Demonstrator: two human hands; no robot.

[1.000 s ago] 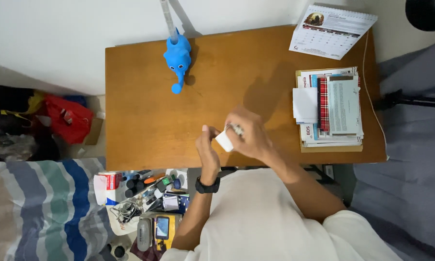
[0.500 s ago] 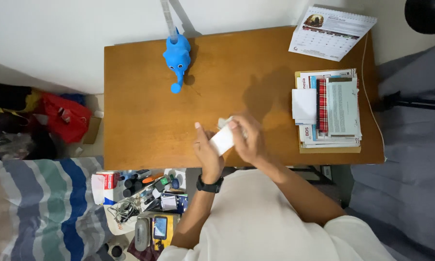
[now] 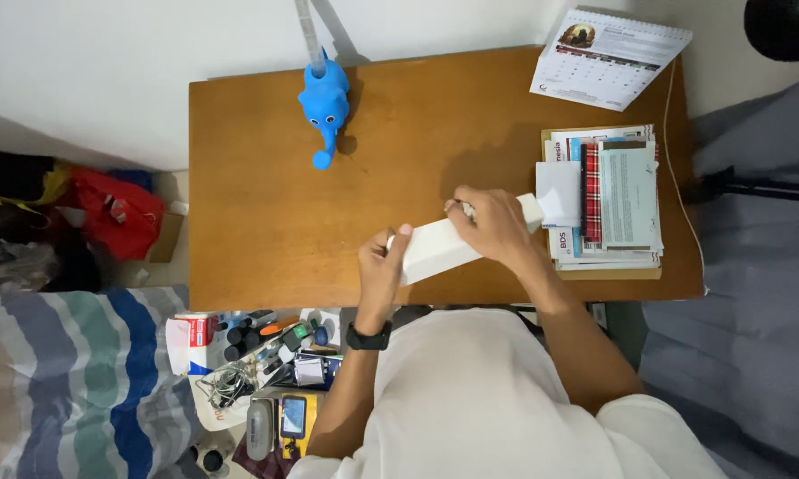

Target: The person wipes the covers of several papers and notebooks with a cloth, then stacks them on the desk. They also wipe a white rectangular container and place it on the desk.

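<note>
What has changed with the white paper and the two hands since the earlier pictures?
The white paper was a small folded piece; now it is stretched into a long strip. The right hand moved right, toward the stack of books. The left hand keeps holding the near end. The blue elephant toy stayed put.

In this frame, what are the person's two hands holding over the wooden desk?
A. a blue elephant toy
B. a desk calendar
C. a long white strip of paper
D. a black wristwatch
C: the left hand and the right hand each grip one end of the white paper strip stretched between them above the desk.
</note>
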